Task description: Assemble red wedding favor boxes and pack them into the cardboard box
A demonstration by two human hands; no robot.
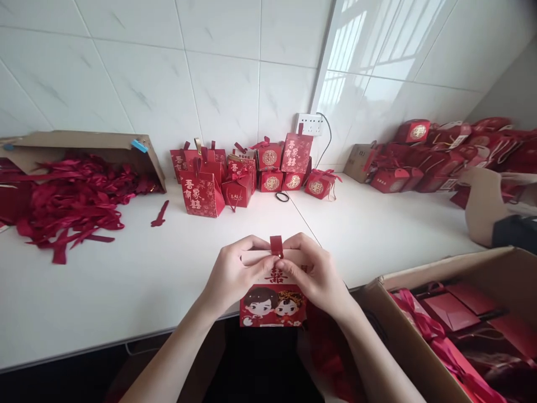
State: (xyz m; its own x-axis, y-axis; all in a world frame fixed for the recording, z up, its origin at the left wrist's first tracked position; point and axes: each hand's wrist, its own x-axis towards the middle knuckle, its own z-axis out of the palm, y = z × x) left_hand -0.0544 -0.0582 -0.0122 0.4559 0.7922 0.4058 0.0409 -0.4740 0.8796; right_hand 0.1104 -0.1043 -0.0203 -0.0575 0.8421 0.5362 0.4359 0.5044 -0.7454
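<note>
My left hand (238, 270) and my right hand (315, 273) hold a red and white gift box (272, 313) at the table's front edge. On its front are two cartoon figures below a red Chinese character. A dark red ribbon loop (276, 245) stands up from the box top, between my hands. Both thumbs press close together at the foot of the loop, and the other fingers curl behind the box top, partly hidden. A small shiny spot shows on the ribbon by my thumbs.
Loose red ribbons (84, 196) spill from a tipped cardboard box (92, 140) at left. Several red gift boxes (201, 196) stand near the wall, beside a black ring (282, 197). At right are piled red boxes (390, 180), another person's arm (484, 207) and an open carton (381, 285).
</note>
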